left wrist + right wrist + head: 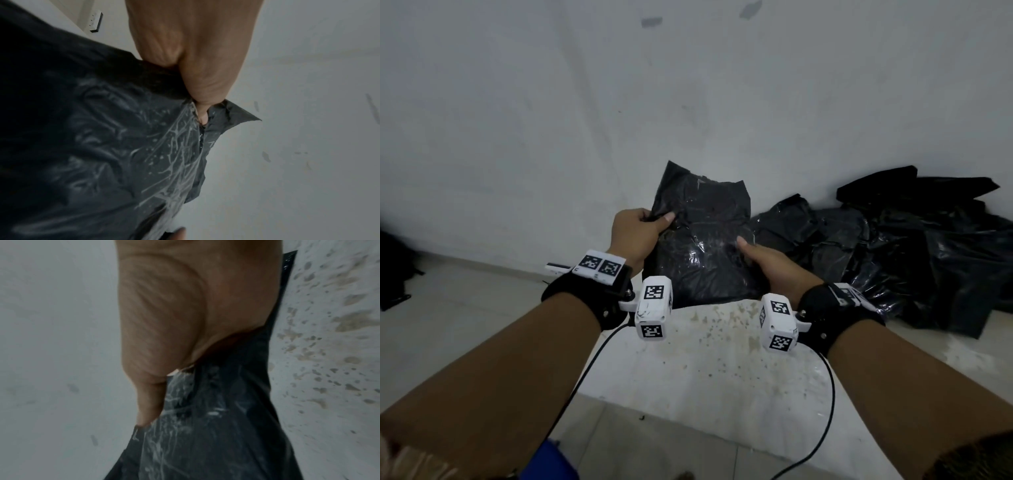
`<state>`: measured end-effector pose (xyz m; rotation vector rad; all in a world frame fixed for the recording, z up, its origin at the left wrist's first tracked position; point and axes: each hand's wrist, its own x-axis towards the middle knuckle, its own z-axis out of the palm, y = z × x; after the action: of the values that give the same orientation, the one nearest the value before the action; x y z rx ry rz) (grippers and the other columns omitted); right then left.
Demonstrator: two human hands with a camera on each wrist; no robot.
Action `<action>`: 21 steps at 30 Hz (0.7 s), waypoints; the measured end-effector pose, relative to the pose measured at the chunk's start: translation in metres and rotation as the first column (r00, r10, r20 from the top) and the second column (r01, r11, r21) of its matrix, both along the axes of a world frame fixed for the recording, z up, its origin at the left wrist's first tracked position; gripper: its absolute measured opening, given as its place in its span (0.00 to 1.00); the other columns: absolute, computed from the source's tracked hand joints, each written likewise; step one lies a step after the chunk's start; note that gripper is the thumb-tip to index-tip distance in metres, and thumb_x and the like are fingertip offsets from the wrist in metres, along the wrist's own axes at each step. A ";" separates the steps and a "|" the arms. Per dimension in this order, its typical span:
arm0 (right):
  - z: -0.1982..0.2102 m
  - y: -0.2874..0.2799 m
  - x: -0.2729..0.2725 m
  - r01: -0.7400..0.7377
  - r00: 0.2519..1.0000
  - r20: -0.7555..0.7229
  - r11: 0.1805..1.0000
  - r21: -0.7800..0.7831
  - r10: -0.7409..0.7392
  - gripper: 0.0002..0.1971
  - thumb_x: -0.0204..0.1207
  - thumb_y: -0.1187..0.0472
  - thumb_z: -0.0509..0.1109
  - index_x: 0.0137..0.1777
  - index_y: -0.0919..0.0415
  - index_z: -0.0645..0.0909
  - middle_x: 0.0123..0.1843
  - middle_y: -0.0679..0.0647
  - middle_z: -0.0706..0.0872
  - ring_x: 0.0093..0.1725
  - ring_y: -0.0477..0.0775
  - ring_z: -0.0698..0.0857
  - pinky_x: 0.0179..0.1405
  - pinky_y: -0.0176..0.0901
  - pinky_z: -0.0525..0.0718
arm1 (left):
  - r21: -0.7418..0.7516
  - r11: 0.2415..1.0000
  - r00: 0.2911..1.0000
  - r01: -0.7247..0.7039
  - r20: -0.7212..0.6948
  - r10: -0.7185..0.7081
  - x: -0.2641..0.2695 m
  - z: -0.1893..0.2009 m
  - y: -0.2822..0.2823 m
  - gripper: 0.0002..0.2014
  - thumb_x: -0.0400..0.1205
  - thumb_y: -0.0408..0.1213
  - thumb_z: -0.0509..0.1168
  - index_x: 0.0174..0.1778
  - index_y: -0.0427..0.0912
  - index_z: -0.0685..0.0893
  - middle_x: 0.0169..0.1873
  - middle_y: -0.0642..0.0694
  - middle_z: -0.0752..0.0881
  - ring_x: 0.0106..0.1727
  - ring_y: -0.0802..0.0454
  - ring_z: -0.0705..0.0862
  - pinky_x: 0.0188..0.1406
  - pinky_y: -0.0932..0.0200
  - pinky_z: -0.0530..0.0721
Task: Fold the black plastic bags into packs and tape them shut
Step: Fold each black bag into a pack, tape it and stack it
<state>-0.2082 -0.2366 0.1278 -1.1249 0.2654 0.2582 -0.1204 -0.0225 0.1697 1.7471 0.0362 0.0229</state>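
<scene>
**One pack in our hands, a heap of bags left to fold**

While we hold it up between both hands, the flat, crinkled black plastic pack (700,236) looks folded into a rough rectangle, with a glossy clear strip across its face that we take for tape, though we cannot be sure how fully it is sealed. Our left hand (639,236) grips the pack's left edge, thumb on the front and fingers curled behind; the left wrist view shows the thumb (202,112) dug into a fold of the film. Our right hand (768,265) pinches the lower right side the same way, thumb laid on the face and fingers hidden behind it. We judge this pack to be near done, perhaps needing only a check or a last press on the tape. No tape roll shows in any view.

Below the pack lies a white slab (705,370) speckled with brown stains, set on a pale tiled floor (448,318). Farther off to the right, a loose heap of crumpled black plastic bags (914,253) sits against the wall, so we reckon most of the folding is still ahead. Behind everything stands a scuffed grey-white wall (551,102) with a few chipped patches.
</scene>
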 end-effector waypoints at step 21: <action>-0.155 0.099 0.100 0.205 0.944 -0.127 0.842 -0.500 -0.305 0.10 0.85 0.54 0.67 0.46 0.55 0.87 0.52 0.56 0.91 0.51 0.57 0.90 0.55 0.50 0.87 | 0.082 0.988 0.915 0.133 -0.393 -0.091 0.088 -0.184 0.099 0.05 0.80 0.27 0.71 0.40 0.39 0.87 0.38 0.41 0.89 0.43 0.43 0.87 0.49 0.50 0.87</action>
<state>-0.1083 -0.1378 -0.0267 -1.5414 0.6877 0.0634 -0.0324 0.0761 -0.0148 1.8356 0.2288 -0.4151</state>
